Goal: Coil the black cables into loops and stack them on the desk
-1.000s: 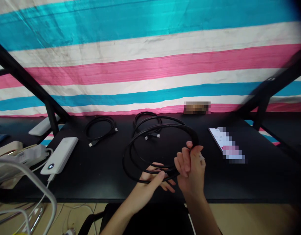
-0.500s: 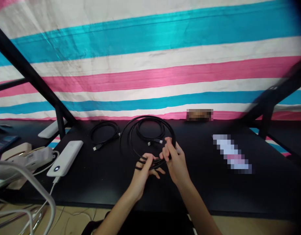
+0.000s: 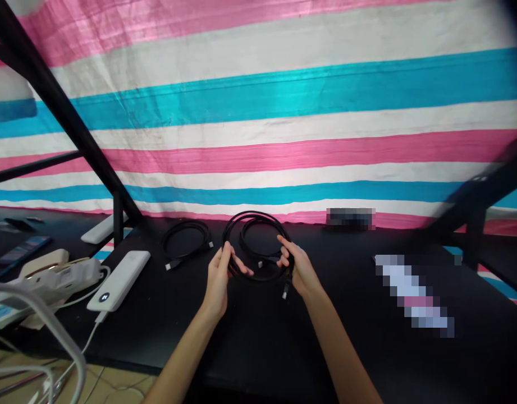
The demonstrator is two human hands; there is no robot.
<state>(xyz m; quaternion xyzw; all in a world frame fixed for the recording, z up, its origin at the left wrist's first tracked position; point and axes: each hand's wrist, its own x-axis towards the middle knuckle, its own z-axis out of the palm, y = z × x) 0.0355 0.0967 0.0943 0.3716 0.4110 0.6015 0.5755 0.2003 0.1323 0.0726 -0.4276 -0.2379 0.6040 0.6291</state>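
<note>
Between my two hands is a black cable [image 3: 258,278] wound into a round coil. My left hand [image 3: 218,280] grips the coil's left side, thumb on top and fingertips showing inside the loop. My right hand [image 3: 299,267] closes around the right side, where a metal-tipped plug [image 3: 285,290] hangs down below the fingers. Behind the held coil, a second coiled black cable [image 3: 263,220] lies on the black table [image 3: 258,342], partly seen through the loop. To the left lies a third coiled black cable [image 3: 186,223], its two light-coloured connector ends showing.
A white power bank [image 3: 122,278] with a plugged-in cord lies at the left, beside a white power strip [image 3: 68,278] with adapters. Pixelated items lie at the right [image 3: 413,294] and back [image 3: 351,217]. Black metal bars [image 3: 68,120] slant up at both sides before a striped sheet [image 3: 258,101].
My left hand has moved from the coil's bottom to its left side. The coil is drawn into a tighter ring, and its plug now hangs below my right hand. The view has tilted up.
</note>
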